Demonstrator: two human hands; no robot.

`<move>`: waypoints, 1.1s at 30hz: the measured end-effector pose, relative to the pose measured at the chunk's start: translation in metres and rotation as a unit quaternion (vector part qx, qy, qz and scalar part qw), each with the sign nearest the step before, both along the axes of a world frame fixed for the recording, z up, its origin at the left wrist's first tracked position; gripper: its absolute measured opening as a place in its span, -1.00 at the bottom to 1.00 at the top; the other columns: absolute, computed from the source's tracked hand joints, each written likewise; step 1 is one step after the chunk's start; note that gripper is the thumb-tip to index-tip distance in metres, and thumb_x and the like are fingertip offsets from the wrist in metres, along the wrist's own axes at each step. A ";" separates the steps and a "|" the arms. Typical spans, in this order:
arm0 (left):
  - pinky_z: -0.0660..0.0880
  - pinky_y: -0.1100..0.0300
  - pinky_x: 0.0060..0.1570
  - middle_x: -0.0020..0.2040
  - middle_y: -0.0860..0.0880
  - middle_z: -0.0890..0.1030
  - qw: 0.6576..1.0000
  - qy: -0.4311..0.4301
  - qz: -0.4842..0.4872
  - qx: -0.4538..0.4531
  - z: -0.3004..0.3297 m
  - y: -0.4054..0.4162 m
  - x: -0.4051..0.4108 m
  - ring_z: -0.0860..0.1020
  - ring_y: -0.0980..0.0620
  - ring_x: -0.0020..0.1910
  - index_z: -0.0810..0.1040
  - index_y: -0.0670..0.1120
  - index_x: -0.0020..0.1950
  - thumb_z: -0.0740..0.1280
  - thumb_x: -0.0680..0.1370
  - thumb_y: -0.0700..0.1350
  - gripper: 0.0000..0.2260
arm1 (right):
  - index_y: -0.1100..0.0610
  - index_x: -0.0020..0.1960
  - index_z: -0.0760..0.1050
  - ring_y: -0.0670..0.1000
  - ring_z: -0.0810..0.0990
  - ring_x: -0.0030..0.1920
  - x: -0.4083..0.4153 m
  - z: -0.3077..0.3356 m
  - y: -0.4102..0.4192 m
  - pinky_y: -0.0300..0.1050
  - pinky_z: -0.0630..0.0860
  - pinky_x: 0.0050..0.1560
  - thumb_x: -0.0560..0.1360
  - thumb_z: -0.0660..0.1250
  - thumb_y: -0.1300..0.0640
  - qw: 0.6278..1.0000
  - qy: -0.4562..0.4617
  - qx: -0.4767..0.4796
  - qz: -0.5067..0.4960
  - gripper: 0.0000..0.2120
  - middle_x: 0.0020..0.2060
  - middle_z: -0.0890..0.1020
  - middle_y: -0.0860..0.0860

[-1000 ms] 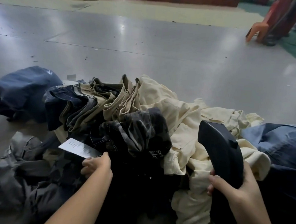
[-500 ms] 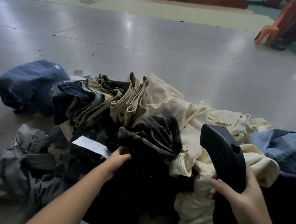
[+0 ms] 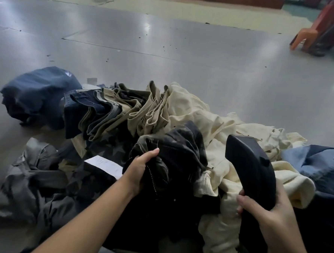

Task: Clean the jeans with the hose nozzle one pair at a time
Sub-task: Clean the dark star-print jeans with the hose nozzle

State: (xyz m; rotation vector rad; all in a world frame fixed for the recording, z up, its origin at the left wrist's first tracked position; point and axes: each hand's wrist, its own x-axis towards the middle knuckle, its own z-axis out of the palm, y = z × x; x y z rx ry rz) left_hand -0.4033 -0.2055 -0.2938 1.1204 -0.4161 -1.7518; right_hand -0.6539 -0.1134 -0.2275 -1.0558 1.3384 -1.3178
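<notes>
Nearest the camera, the right hand (image 3: 262, 208) is curling its fingers tight round the dark hose nozzle (image 3: 251, 170), which is standing up over cream trousers (image 3: 220, 129). Left of it, the left hand (image 3: 138, 169) is gripping dark washed jeans (image 3: 174, 152) on top of the heap, thumb over a fold, beside a white paper tag (image 3: 105, 164). Farther off, folded denim and khaki pairs (image 3: 108, 111) are lying on the grey floor (image 3: 167, 48), with an orange chair (image 3: 306, 37) at the far right.
</notes>
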 end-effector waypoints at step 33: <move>0.61 0.15 -0.23 -0.08 -0.24 0.69 0.997 0.003 -0.025 -0.078 0.078 0.086 -0.112 0.68 -0.13 -0.10 0.70 -0.20 -0.10 0.31 0.35 -0.21 -0.78 | -0.04 0.27 0.27 -0.05 0.67 -0.16 0.011 0.000 -0.011 -0.17 0.58 -0.08 0.31 0.46 0.23 0.991 0.042 -0.125 0.012 -0.37 -0.19 0.66 -0.08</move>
